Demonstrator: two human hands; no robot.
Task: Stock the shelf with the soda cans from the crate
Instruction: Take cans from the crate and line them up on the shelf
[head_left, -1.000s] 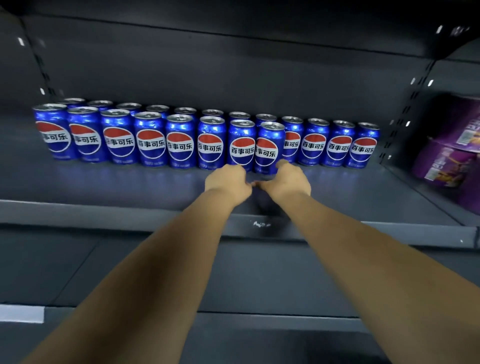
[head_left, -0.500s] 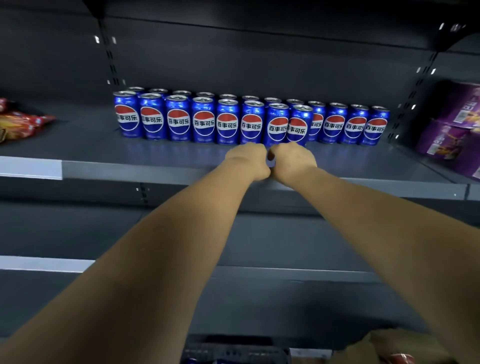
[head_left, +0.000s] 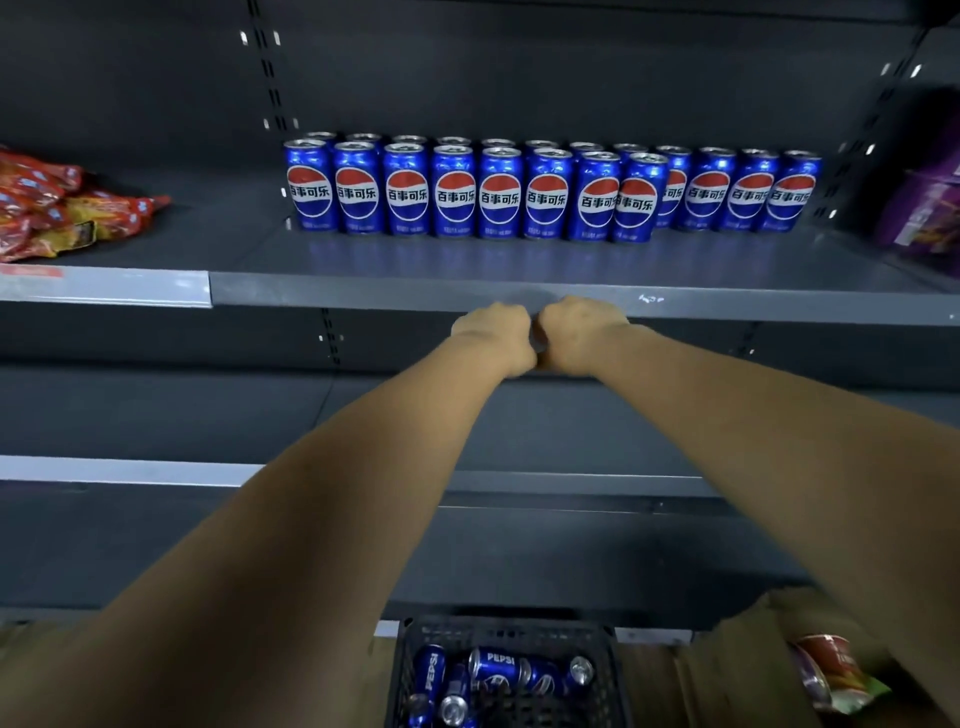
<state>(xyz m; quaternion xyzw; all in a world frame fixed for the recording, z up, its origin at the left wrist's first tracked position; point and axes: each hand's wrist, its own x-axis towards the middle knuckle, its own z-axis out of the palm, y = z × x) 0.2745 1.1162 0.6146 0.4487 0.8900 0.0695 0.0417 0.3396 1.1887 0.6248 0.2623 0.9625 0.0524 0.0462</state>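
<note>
Head view: nearest, a black plastic mesh crate (head_left: 400, 670) holds loose blue soda cans (head_left: 498, 667). Above it, the left hand (head_left: 493, 335) and right hand (head_left: 579, 332) touch, fingers hidden; I cannot tell their grip. Beyond, upright blue cans (head_left: 498, 195) line the dark grey metal shelf (head_left: 415, 254).

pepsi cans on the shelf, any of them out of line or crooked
Yes: counting from the left, the seventh can and eighth can of the front row sit slightly forward of the others, breaking the line. The rest stand upright and even.
</note>
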